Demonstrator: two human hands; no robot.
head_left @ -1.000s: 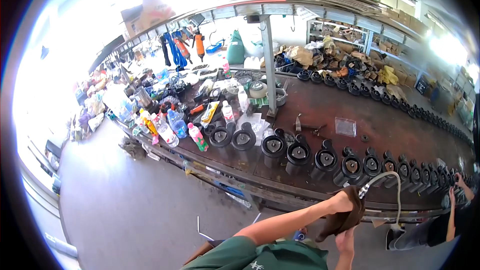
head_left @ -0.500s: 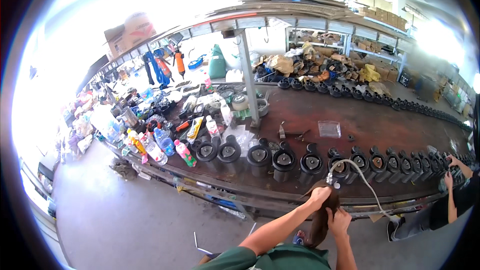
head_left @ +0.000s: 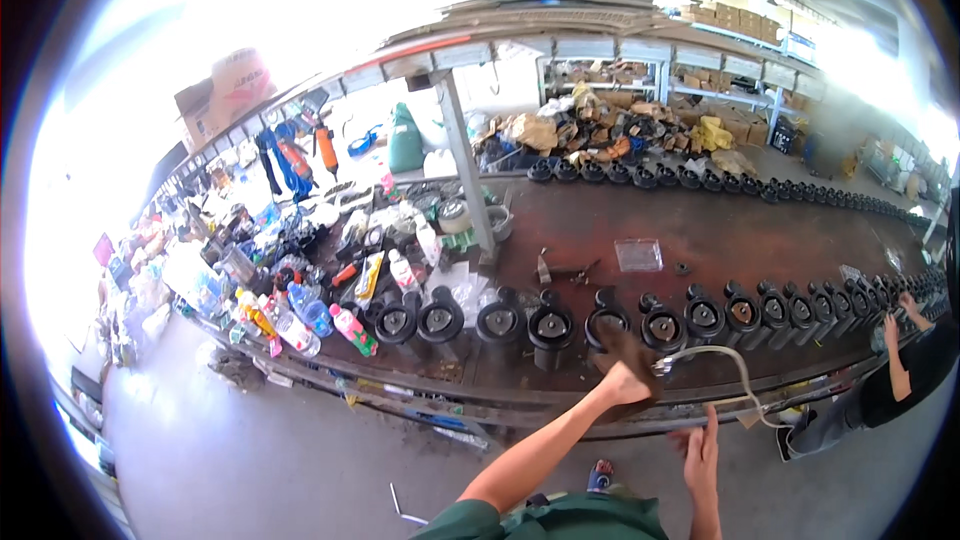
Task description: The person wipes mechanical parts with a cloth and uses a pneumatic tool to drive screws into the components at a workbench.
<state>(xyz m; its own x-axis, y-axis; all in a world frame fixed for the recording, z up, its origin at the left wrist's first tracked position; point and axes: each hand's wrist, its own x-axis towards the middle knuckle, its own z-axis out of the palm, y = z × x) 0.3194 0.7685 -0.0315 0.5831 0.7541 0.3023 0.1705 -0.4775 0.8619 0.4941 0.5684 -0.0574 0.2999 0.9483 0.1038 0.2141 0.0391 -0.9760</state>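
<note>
My left hand [head_left: 628, 386] is closed round a brown cloth [head_left: 628, 350], both blurred by motion at the bench's front edge. Part of the cloth covers the lower front of a black cylindrical housing [head_left: 607, 318] with a ring-shaped top. My right hand [head_left: 700, 448] hangs lower, in front of the bench, its fingers apart and nothing in them. Just right of the cloth is the metal end of a pale hose [head_left: 740, 365], which arches right and drops off the bench edge. Whether my left hand also touches that end, I cannot tell. More black housings [head_left: 551, 328] stand in a row along the front.
On the dark bench [head_left: 560, 220] lie a clear plastic tray [head_left: 638, 255] and a tool [head_left: 570, 270]. Bottles [head_left: 352, 328] and clutter crowd its left end. A metal post [head_left: 465, 160] rises mid-bench. Another person [head_left: 900, 380] works at the far right.
My right hand has let go of the cloth and opened, moving slightly right and down. My left hand has swung the cloth leftward and up onto the housing. The whole view has shifted slightly.
</note>
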